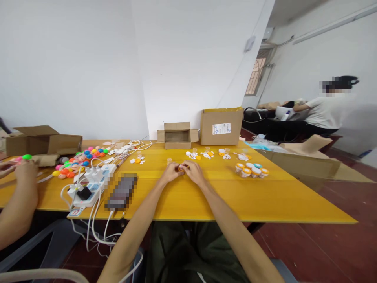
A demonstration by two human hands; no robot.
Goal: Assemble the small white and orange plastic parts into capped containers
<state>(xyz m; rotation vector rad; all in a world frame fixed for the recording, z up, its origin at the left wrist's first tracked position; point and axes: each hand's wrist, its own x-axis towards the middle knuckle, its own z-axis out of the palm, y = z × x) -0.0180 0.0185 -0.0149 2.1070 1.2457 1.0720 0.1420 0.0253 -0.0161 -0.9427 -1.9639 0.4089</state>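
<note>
My left hand (170, 173) and my right hand (192, 172) meet above the middle of the yellow table, fingers closed around a small object with an orange-brown part (180, 169). Fingers cover most of it, so its kind is hard to tell. Just behind the left hand stands a small clear cup (169, 160). Beyond the right hand lie small white and orange discs (198, 157) in loose groups with clear cups. Farther right, a cluster of clear jars with orange, white and teal lids (251, 170) stands close together.
An open cardboard box (177, 136) and a larger carton (221, 127) stand by the wall. To the left are a power strip (97, 190) with cables, a phone (121, 192) and colourful balls (88, 154). A co-worker's hand (25, 169) works at far left; another person (326, 108) sits at right.
</note>
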